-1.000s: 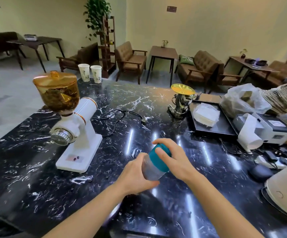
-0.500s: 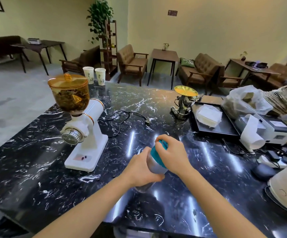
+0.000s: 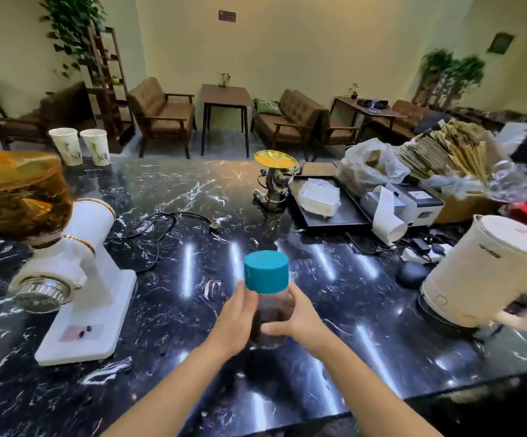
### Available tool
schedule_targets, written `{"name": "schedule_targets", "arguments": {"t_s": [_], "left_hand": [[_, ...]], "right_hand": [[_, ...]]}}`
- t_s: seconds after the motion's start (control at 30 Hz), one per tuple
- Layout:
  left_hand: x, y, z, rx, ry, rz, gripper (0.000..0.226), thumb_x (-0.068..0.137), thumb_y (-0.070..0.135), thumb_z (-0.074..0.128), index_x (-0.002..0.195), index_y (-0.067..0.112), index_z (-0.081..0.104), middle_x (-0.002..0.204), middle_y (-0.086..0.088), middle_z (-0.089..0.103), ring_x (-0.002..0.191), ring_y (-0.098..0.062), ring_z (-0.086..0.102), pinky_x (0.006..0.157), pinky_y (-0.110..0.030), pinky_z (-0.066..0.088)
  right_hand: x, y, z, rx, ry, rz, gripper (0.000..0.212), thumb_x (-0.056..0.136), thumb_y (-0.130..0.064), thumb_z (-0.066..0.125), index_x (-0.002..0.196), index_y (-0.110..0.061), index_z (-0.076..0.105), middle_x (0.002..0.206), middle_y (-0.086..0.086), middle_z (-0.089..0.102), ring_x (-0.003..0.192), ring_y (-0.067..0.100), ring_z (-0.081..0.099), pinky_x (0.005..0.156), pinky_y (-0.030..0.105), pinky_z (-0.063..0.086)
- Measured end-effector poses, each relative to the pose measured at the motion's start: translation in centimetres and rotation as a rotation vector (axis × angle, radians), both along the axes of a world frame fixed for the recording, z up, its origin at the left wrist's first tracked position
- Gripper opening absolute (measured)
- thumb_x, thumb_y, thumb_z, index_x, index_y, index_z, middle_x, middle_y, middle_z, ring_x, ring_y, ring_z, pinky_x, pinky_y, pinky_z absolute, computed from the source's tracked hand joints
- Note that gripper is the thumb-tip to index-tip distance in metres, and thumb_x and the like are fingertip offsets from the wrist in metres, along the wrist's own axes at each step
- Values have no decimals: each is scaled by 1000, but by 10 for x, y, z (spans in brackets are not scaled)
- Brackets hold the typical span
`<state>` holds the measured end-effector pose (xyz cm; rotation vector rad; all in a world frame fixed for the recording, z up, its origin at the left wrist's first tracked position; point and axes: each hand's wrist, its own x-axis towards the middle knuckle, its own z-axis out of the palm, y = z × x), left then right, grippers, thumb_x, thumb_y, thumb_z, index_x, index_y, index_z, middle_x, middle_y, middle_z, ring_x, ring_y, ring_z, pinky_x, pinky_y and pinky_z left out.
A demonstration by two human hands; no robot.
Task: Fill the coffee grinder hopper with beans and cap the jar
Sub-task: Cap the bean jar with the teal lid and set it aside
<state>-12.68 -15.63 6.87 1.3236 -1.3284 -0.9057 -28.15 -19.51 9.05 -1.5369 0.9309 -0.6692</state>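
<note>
I had both hands around the bean jar (image 3: 270, 316), which stood upright on the black marble worktop (image 3: 192, 197) in front of me, near its front edge. My left hand (image 3: 236, 320) was cupped against the jar's left side, fingers wrapped round the glass; my right hand (image 3: 300, 316) closed on the right side, thumb crossing the front low down. I held it from both sides that way to keep it square and steady on the slick stone. The teal cap (image 3: 266, 271) sat level on the jar's mouth with neither hand touching it, so I judged the capping done or nearly so, though I could not tell whether it was tight. Dark beans showed through the lower part of the glass.

Well apart to my left stood the white coffee grinder (image 3: 79, 272), its amber hopper (image 3: 19, 197) lidded and showing a dark load of beans inside, which I took to mean the filling was finished. Its power cord (image 3: 158, 225) lay loose on the stone behind. A white electric kettle (image 3: 489, 272) stood off to my right, clear of the jar.
</note>
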Motion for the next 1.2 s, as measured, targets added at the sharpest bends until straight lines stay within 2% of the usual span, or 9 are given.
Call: {"name": "schedule_targets", "arguments": {"t_s": [0.1,0.17,0.23,0.33,0.57,0.67,0.83,1.03,1.2], "left_hand": [[-7,-29,-16,-32,-609,-55,45,98,43,36,125,16,58,140,-6,52,130,-26,43,111,-33,28],[-17,-49,-31,50,-923,-83,50,96,51,37,133,23,52,151,-7,39,139,-22,31,115,-42,22],[-30,-70,-43,144,-1035,-87,58,91,61,34,139,29,44,156,-3,29,144,-20,20,115,-53,17],[-60,-109,-53,283,-1105,-56,68,87,69,33,146,36,30,160,-3,17,147,-23,7,112,-64,9],[-120,-200,-65,450,-1092,64,74,80,74,27,145,39,22,162,-6,5,147,-27,-7,104,-77,1],[-135,-227,-69,496,-1078,101,77,79,75,25,147,39,18,162,-7,2,147,-29,-11,101,-78,-2],[-146,-246,-75,540,-1114,132,81,74,79,17,147,44,9,162,-9,-1,146,-32,-12,98,-81,-4],[-150,-244,-78,533,-1151,165,84,70,80,6,147,46,5,162,-7,-2,146,-31,-12,98,-80,-7],[-146,-239,-79,510,-1145,120,75,80,76,14,148,45,3,162,-8,-3,147,-30,-12,101,-77,-6]], "right_hand": [[-36,-25,-14,-34,63,-176,76,42,-9,81,106,-29,46,109,5,65,100,14,66,87,32,54],[-62,-52,-22,-47,102,-263,77,39,-15,81,103,-32,41,111,6,63,104,22,64,93,43,52],[-88,-88,-27,-60,116,-354,81,40,-19,82,108,-28,39,112,8,62,104,24,64,95,49,50],[-126,-148,-31,-93,170,-469,86,45,-23,83,117,-24,35,111,4,60,103,22,62,95,43,49],[-172,-255,-49,-153,147,-509,83,55,-9,83,125,-20,39,102,-8,59,89,7,58,70,2,40],[-178,-280,-57,-155,121,-524,84,56,-8,82,127,-19,39,110,-3,59,98,12,57,75,9,39],[-179,-296,-62,-169,125,-586,86,54,-19,83,127,-24,39,106,-5,62,92,9,58,66,-8,34],[-175,-289,-70,-185,107,-586,83,56,-20,81,123,-36,35,95,-25,56,84,-27,50,68,-8,34],[-173,-278,-77,-167,141,-623,64,57,-26,82,110,-31,47,91,-15,63,85,3,60,74,8,40]]}}
